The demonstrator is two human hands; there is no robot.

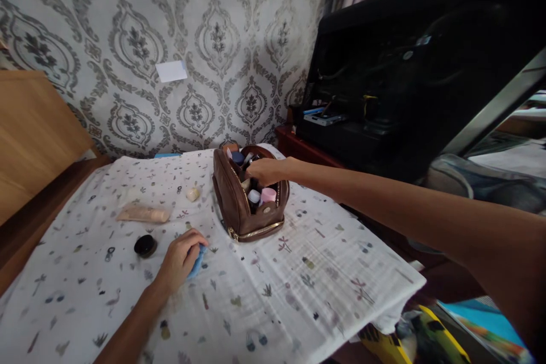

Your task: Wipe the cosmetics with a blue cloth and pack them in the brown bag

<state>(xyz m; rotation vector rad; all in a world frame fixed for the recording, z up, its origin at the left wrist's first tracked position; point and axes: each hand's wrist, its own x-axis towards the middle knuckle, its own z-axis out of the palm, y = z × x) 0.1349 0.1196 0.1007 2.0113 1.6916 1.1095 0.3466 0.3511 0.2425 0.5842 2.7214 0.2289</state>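
Note:
My left hand (181, 257) is closed on a light-blue cloth (197, 262) low over the patterned white sheet. Just right of it a brown makeup bag (232, 199) stands upright, unzipped at the top. My right hand (268, 171) reaches down into its opening with fingers curled; whatever they hold is hidden among the contents. Inside the bag show a pink-lidded container (268, 195), a white-capped one (254, 197) and a dark blue item (238, 157). Left of the bag lie a beige squeeze tube (144, 214), a small round black jar (145, 246) and a small cream-coloured piece (193, 194).
The white sheet (264, 318) covers the table up to the patterned wall (217, 40). A large black television (409, 68) stands at the right, beside my right arm. A wooden panel (38, 136) rises at the left. Yellow and blue items (443, 333) lie below the right edge.

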